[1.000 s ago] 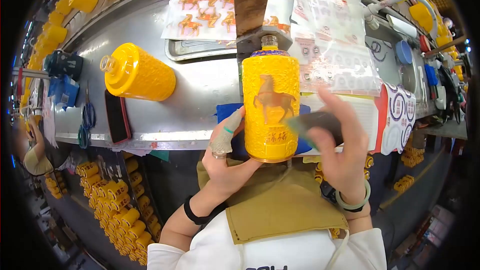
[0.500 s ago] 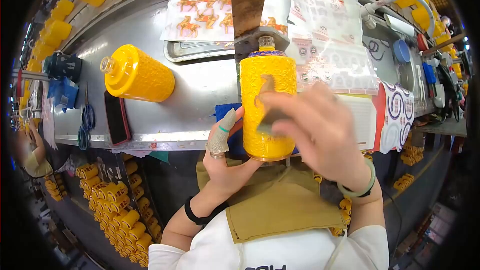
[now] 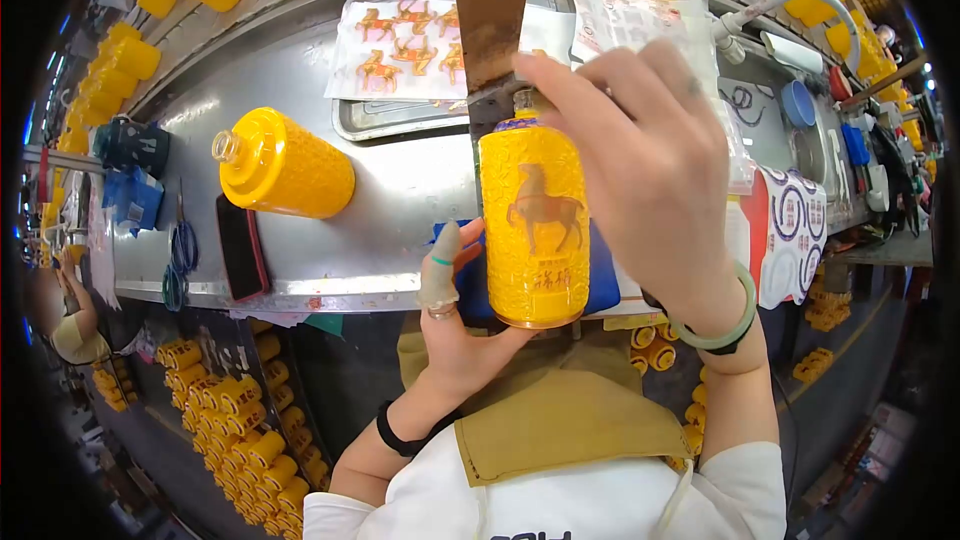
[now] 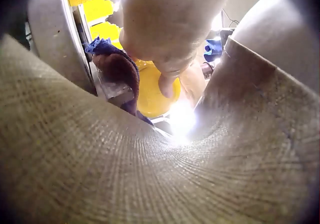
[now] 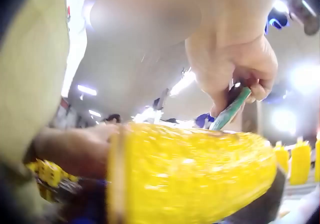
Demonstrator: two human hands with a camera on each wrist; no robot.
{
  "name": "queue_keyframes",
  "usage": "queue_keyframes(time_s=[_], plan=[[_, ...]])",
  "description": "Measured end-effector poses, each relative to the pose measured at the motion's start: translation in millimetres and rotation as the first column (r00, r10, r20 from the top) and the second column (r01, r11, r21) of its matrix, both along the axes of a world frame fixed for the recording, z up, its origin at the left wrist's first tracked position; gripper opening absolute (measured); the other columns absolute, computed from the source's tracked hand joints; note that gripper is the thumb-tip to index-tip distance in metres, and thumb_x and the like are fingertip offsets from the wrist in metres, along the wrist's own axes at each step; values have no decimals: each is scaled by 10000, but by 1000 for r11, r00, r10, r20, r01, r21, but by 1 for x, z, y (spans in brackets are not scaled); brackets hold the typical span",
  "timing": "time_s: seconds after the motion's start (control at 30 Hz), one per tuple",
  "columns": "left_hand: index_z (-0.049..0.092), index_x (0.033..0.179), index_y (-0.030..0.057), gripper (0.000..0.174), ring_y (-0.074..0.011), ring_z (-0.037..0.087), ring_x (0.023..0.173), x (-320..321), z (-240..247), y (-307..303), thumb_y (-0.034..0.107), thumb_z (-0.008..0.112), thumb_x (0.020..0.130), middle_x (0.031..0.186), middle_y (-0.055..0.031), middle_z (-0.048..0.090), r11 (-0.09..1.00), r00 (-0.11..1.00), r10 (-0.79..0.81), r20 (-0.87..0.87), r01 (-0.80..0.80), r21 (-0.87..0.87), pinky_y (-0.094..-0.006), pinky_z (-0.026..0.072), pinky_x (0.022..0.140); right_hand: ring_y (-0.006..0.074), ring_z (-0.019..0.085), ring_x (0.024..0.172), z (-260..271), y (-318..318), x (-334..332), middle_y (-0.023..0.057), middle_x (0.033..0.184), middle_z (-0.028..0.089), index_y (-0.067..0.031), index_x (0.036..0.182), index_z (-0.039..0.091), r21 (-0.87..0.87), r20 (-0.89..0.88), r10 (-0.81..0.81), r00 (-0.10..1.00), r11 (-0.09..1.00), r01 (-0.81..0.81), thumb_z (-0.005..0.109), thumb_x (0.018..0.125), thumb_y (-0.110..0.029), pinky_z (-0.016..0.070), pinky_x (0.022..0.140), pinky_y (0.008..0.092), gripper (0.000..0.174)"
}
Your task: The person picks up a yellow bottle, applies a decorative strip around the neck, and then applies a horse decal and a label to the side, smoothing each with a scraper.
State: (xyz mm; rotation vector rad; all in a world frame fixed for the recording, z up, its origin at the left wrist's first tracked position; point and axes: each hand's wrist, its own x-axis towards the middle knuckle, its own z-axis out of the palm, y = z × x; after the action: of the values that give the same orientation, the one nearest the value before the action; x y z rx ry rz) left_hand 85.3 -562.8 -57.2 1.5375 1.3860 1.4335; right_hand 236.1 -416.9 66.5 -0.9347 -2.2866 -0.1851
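A yellow embossed bottle (image 3: pixel 505 280) with a brown horse decal (image 3: pixel 548 210) and small red lettering leans back, its glass neck at the bracket on a brown post. My left hand (image 3: pixel 455 325) holds the bottle low on its left side; its thumb wears a pale finger cover (image 3: pixel 437 275). In the left wrist view the fingers lie against the yellow base (image 4: pixel 150 96). My right hand (image 3: pixel 655 180) is at the bottle's upper right, overlapping its edge. It pinches a dark, green-edged scraper (image 5: pixel 232 109), seen in the right wrist view and hidden behind the hand in the head view.
A second yellow bottle (image 3: pixel 290 165) lies on the metal table to the left, beside a phone (image 3: pixel 243 250) and scissors (image 3: pixel 180 250). Behind, a tray (image 3: pixel 400 120) bears a sheet of horse decals (image 3: pixel 395 75). Plastic-wrapped sheets (image 3: pixel 640 20) lie right of the post (image 3: pixel 490 10).
My right hand swept the scraper leftward over the horse decal, then moved up towards the bottle's neck. The decal shows uncovered again. My left hand keeps its hold.
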Motion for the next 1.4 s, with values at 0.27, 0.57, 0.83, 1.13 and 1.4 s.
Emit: queue_keyframes(time_s=[0.27,0.57,0.83,1.13,1.4], plan=[[416,1510,-45,1045,-309,635,1227,-5,7,1,188,980,661,1391,-204,604,999,981,47,-187,-43,29,-416,463,1081,347,679,859,-28,-10,32,150,983,686,-84,1199,682,-274,-306,-215,927,953,131,721,881,-25,550,736,404,326],[456,1486,-45,937,-309,617,1283,-9,1,1,118,937,699,1411,-216,607,1000,993,-4,-116,6,12,-416,424,1138,301,700,839,-68,-52,54,165,923,692,-13,1131,639,-571,-382,-477,792,795,203,691,927,-13,539,754,359,211],[638,1276,34,649,-291,608,1288,-16,24,0,94,924,697,1335,-130,680,994,910,45,-412,1,111,-462,415,1130,110,587,963,-66,-64,73,29,1040,627,-14,1192,610,-688,-512,-563,648,721,82,653,985,-9,472,876,257,212],[555,1347,27,944,-285,609,1215,3,7,6,320,1036,589,1390,-190,552,997,997,79,16,-79,-17,-390,505,1016,111,569,1015,-69,-71,76,24,1079,607,-4,1205,609,-688,-558,-562,610,725,37,646,988,-6,456,931,263,220],[656,1324,8,840,-269,644,1173,0,41,8,266,1018,612,1355,-169,626,995,991,61,-117,-52,84,-374,551,977,112,568,988,-80,-71,73,34,1061,598,-13,1239,548,-747,-609,-559,563,643,-169,592,1026,-27,470,894,260,218]])
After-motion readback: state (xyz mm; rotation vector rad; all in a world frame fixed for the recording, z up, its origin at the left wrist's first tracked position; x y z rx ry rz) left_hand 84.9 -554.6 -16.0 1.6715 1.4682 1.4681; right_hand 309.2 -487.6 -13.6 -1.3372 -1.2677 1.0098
